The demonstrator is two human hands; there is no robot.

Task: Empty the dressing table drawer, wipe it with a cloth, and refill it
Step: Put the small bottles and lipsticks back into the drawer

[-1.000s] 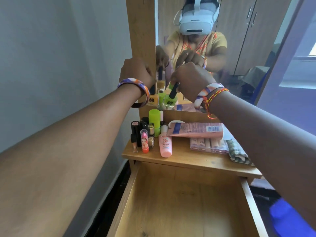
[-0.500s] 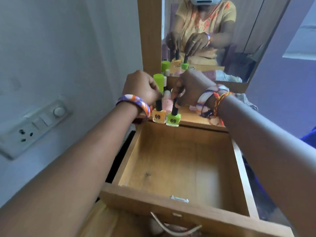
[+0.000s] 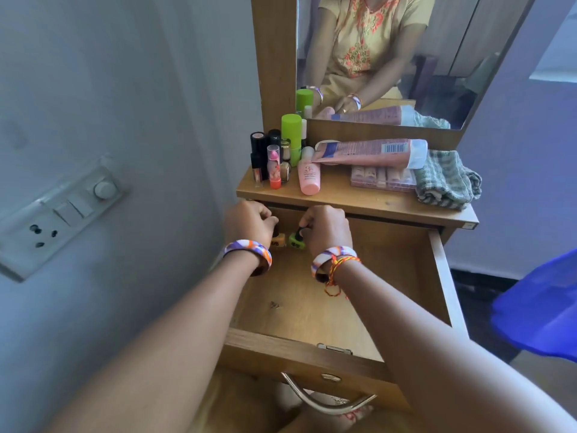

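Refill step. Left hand pinches cap of orange nail polish bottle; right hand pinches cap of green nail polish bottle. Both bottles at drawer back-left corner. Seat upright, side by side, before releasing pinch.

Arms: bare, no sleeves in the direct view.
Left wrist: broad glossy bangle swirled in purple, orange and white.
Right wrist: matching swirled bangle, plus a knotted red-and-yellow thread with loose ends.
Mirror reflection: yellow short-sleeved top with orange floral embroidery.
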